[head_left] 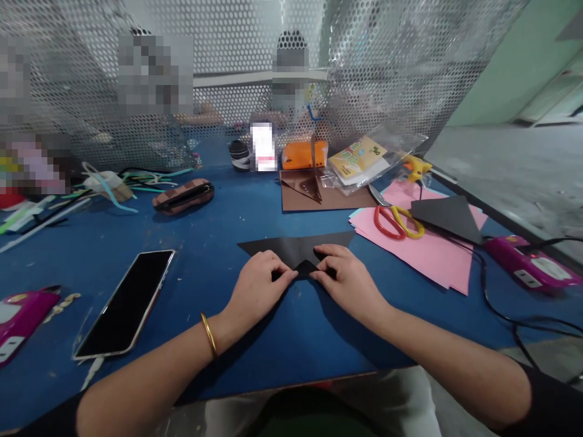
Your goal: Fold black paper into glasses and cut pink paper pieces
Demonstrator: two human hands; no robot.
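A sheet of black paper (291, 247) lies on the blue table in front of me, its pointed corners spreading left and right. At its near edge a small part is folded up between my hands. My left hand (262, 279) pinches the left side of this fold with thumb and fingers; a gold bangle circles that wrist. From the other side my right hand (348, 276) pinches the fold's right part, fingertips close to those of the left. Parts of the paper are hidden under both hands.
Right: pink paper (423, 261), scissors (396, 221), another black paper piece (449, 218), a purple power strip (531, 261) with cables. Left: a phone (127, 306) and a pouch (184, 197). Behind: brown paper (296, 197), an orange packet (304, 155) and a perforated metal screen (228, 54).
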